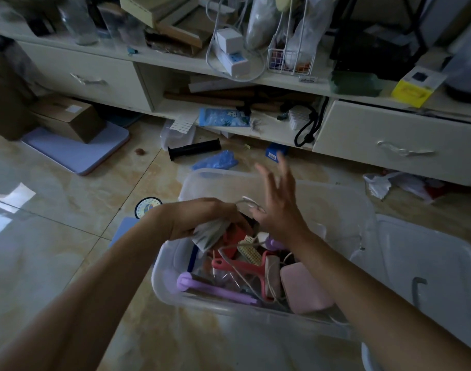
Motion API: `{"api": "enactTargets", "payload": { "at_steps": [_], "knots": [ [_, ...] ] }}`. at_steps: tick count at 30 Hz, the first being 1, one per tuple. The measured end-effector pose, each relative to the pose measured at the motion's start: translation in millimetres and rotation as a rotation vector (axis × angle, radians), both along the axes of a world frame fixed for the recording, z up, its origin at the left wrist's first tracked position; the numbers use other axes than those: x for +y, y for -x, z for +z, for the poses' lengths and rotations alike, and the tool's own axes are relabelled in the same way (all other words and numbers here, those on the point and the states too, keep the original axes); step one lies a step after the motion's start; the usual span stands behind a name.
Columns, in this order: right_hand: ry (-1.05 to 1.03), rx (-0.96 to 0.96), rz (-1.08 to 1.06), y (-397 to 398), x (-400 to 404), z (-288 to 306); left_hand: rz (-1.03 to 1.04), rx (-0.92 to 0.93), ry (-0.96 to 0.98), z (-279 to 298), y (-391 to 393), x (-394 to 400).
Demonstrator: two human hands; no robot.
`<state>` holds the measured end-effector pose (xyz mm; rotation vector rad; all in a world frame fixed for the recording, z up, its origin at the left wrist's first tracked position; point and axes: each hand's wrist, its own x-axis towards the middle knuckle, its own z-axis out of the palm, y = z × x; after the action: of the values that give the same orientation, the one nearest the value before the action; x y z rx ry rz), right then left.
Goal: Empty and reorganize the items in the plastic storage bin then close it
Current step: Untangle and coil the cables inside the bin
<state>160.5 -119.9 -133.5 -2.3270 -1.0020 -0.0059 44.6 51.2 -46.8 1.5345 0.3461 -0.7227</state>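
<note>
Tiled floor point(54, 236) held bin point(170, 287); left hand point(202, 218) gripped cloth bundle point(210, 234), right hand point(279, 204) spread empty. Best: lift bundle clear of cord point(245, 282).

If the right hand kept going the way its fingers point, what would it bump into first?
Probably nothing soon: the open right hand points up and away over the clear plastic storage bin, toward the small blue box on the floor. Depth is unclear.

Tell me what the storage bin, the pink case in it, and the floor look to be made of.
Storage bin: translucent, glossy plastic; the contents show through its walls. Pink case: probably smooth matte plastic, with rounded moulded corners and a soft sheen. Floor: polished beige tile, perhaps ceramic or marble-look, with grout lines and bright window reflections.
</note>
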Motion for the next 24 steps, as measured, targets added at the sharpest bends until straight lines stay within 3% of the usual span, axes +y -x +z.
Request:
{"api": "enactTargets", "payload": {
  "at_steps": [2, 4, 5, 7, 9, 11, 12, 15, 17, 19, 20, 22, 24],
  "knots": [
    [0.040, 0.338, -0.106, -10, -7, 2, 0.072, -0.068, -0.017, -5, 0, 8],
    [-0.067, 0.680, -0.085, -16, -15, 5, 0.146, -0.079, 0.357, -9, 4, 15],
    [-0.125, 0.687, -0.059, -18, -20, 2, 0.172, -0.113, 0.610, -13, 5, 20],
    [-0.116, 0.491, 0.032, -19, -30, -4, 0.204, -0.224, 0.978, -18, 5, 28],
    [0.010, 0.369, 0.140, -16, -32, -13, 0.269, -0.316, 1.081, -21, -1, 29],
    [0.125, 0.319, 0.222, -12, -26, -18, 0.393, -0.407, 0.988, -19, -6, 22],
    [0.144, 0.400, 0.223, -10, -23, -17, 0.469, -0.439, 0.925, -21, -8, 18],
    [-0.052, 1.144, 0.140, -8, -14, -1, 0.772, -0.503, 0.855, -26, -12, 7],
    [-0.253, 1.458, 0.186, -9, -13, 7, 0.970, -0.507, 0.728, -29, -13, 4],
    [-0.401, 1.640, 0.266, -6, -11, 12, 1.036, -0.556, 0.435, -31, -12, 2],
    [-0.446, 1.732, 0.299, -3, -10, 12, 0.971, -0.614, 0.209, -33, -10, 1],
    [-0.467, 1.875, 0.386, 0, -11, 12, 0.708, -0.725, -0.309, -37, -7, -2],
    [-0.318, 1.890, 0.472, 1, -14, 16, 0.432, -0.738, -0.749, -43, -8, -2]
  ]
}}
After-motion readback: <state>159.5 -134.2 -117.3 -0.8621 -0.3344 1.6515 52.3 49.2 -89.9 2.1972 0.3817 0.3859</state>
